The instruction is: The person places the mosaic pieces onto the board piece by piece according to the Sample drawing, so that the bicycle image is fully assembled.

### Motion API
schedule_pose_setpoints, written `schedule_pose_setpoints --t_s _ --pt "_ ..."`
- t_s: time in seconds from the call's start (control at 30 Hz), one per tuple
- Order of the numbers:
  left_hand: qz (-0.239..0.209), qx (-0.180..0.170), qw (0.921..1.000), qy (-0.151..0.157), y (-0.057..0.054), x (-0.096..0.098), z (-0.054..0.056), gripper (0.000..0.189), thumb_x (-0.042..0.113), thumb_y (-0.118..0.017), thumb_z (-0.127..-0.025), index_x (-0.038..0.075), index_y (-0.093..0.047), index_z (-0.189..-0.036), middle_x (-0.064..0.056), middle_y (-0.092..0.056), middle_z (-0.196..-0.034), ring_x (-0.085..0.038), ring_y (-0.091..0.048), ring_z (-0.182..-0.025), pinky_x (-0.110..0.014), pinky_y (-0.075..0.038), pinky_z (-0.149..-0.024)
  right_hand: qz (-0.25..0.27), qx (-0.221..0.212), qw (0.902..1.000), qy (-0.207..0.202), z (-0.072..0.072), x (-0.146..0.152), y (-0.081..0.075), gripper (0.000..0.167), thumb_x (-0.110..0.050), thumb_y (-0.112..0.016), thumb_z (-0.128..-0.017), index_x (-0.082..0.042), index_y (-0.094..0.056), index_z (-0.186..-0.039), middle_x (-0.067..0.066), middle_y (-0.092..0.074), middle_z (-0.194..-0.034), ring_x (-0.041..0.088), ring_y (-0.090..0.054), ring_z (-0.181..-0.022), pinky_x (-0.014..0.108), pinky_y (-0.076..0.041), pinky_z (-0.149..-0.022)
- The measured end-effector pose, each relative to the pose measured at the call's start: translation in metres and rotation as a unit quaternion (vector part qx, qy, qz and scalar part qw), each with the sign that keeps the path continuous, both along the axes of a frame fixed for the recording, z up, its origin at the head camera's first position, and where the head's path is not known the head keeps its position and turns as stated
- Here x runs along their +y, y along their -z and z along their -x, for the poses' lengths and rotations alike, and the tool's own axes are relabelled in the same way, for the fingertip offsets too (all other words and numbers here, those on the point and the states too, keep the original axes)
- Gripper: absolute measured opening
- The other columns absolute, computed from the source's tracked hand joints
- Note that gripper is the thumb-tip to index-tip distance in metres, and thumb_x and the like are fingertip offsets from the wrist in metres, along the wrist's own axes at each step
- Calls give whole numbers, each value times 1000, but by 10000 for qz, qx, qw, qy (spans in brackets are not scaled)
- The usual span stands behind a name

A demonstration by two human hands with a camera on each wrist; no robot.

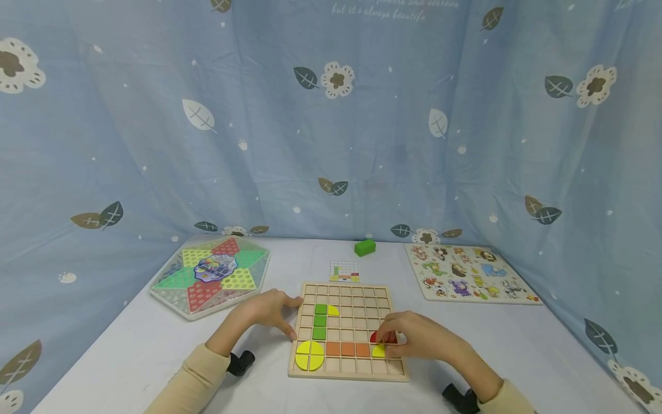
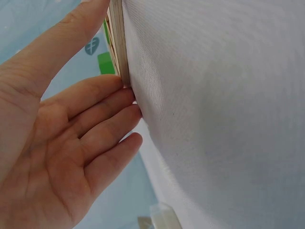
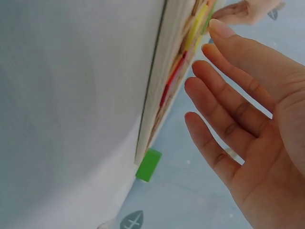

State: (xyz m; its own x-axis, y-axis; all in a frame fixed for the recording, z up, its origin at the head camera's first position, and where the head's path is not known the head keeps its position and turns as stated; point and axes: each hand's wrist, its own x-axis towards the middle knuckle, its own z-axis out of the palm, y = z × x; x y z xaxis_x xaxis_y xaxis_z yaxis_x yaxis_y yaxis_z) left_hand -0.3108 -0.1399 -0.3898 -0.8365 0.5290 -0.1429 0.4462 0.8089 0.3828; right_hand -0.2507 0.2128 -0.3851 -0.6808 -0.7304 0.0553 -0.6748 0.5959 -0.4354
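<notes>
A wooden grid board lies on the table with coloured pieces in its cells. My left hand touches the board's left edge with thumb and fingertips, the fingers nearly straight in the left wrist view. Over the board's right side is my right hand, its fingertips by a yellow piece and a red piece. In the right wrist view its thumb and fingers are apart, with no piece visible between them. Orange squares form a row, and yellow quarter pieces make a circle at lower left. Green squares stand in a column.
Behind the board lie a small pattern card and a green block. A hexagonal star-patterned game board is at left, an animal puzzle board at right. A blue curtain hangs behind the white table.
</notes>
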Motion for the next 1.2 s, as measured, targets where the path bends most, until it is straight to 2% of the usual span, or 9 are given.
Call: schedule_pose_setpoints --t_s 0.37,0.53,0.7,0.93,1.2 --pt "6 -34 10000 84 -2 0 0 84 38 -88 -65 9 -55 -137 -15 -53 -138 -32 -46 -130 -46 -43 -100 -42 145 9998 130 -1 16 -15 16 -15 -75 -85 -15 -72 -101 -10 -64 -93 11 -59 -82 30 -53 -71" --pt "23 -34 10000 56 -1 0 1 84 38 -88 -65 10 -55 -137 -16 -53 -138 -32 -46 -129 -46 -43 -100 -111 131 9996 229 -3 31 -19 18 -17 -75 -85 -15 -71 -102 -10 -64 -93 9 -59 -82 30 -53 -72" --pt "69 -74 9999 -66 -1 1 -1 83 38 -89 -65 12 -56 -137 -15 -53 -138 -32 -46 -130 -46 -43 -100 -152 12 9993 342 -8 51 -19 19 -18 -75 -85 -15 -70 -102 -8 -65 -94 9 -60 -84 30 -54 -70" --pt "82 -70 9999 -62 -2 1 0 84 38 -89 -65 11 -55 -137 -15 -53 -138 -32 -45 -130 -47 -42 -100 -464 -318 9948 845 -18 77 -14 14 -18 -77 -83 -18 -70 -95 -14 -63 -88 4 -56 -77 29 -53 -68" --pt "89 -27 9999 -60 0 0 3 84 40 -88 -65 12 -56 -137 -13 -53 -138 -32 -45 -130 -46 -42 -100 -447 -218 9945 921 -32 104 -13 14 -22 -79 -80 -19 -68 -89 -15 -58 -82 2 -52 -70 25 -48 -59"
